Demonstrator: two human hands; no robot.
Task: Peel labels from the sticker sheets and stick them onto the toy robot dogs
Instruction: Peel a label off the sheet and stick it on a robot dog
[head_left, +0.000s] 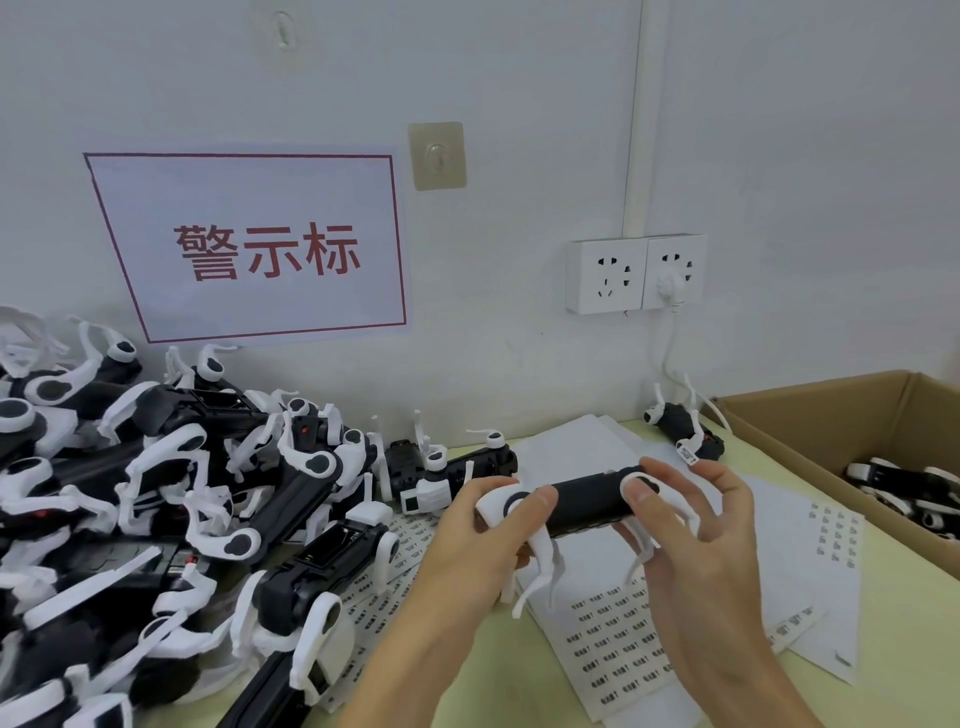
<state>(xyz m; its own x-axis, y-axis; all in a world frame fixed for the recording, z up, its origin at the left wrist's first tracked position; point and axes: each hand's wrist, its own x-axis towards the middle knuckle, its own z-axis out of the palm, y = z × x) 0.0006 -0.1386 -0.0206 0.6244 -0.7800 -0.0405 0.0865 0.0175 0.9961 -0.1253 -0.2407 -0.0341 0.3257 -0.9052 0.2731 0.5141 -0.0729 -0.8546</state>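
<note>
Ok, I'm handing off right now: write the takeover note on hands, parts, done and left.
Left hand grips one end of the toy dog held above the sticker sheets.
Right hand holds the other end, a peeled label stuck to a fingertip.
Done: label peeled; some dogs lie in the cardboard box at right.
Left: stick this label on, then work through the pile of dogs at left.
</note>
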